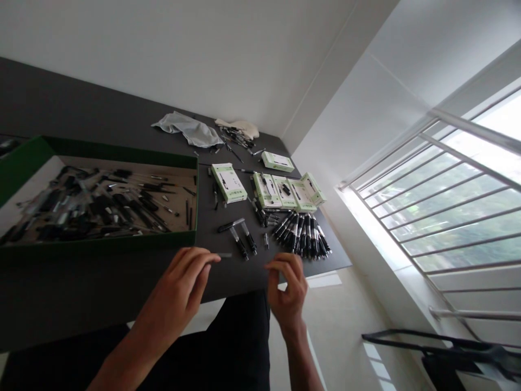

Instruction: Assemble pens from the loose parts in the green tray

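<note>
My left hand (188, 279) is closed at the fingertips on a thin clear tube (225, 254), which points right over the dark table. Thumb and forefinger of my right hand (287, 282) are pinched together at the table's front edge; what they hold, if anything, is too small to make out. Between and beyond the hands lie a few clear pen barrels with black grips (239, 243) and a short small pen part (266, 241). A fanned pile of black pens (303, 233) lies just past my right hand.
A green-rimmed box (197, 201) full of loose pen parts stands at the left. Light green pen boxes (228, 183) lie mid-table, several more to the right. Behind them are a grey cloth (191, 130) and more pens (238, 137). A barred window (443, 201) is at the right.
</note>
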A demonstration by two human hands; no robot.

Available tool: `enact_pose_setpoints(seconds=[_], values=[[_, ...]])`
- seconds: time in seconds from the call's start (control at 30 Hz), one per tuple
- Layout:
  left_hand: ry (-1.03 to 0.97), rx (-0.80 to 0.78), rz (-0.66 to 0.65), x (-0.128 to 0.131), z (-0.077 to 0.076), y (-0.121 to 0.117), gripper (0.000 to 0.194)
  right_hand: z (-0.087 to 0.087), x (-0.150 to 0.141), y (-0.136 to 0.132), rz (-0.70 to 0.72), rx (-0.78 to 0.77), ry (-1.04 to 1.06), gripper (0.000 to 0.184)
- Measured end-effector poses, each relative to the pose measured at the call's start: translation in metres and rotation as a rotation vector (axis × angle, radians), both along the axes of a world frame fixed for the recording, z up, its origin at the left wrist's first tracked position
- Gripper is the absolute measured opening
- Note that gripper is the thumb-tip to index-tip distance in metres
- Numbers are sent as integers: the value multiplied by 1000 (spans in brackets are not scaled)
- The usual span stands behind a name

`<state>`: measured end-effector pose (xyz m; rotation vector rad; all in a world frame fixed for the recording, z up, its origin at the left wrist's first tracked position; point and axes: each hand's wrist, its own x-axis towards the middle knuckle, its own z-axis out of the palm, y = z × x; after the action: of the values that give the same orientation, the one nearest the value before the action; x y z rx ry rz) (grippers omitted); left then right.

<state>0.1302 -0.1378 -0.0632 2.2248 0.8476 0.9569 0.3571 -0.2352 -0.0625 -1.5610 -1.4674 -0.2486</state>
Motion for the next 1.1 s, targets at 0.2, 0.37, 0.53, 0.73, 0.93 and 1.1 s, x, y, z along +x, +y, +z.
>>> enact_pose_setpoints(seconds=[0.2, 0.37, 0.53, 0.73, 0.93, 1.1], values=[[248, 231, 51, 10, -24, 12, 27, 17, -34, 34, 373, -56, -75, 29], [305, 241, 108, 12, -34, 14, 25, 41, -5, 53, 223, -13, 19, 30], [289, 210, 139, 7, -32, 12, 23, 55, 36, 65, 11, -89, -3, 29], [222, 207, 141, 5, -24, 6, 30, 46, 61, 83, -201, -495, -110, 19], [205, 216, 96, 5, -19, 6, 35, 30, 44, 108, -263, -700, -163, 16], [242, 193, 63, 3, -19, 5, 32, 30, 40, 118, -306, -750, -98, 15]])
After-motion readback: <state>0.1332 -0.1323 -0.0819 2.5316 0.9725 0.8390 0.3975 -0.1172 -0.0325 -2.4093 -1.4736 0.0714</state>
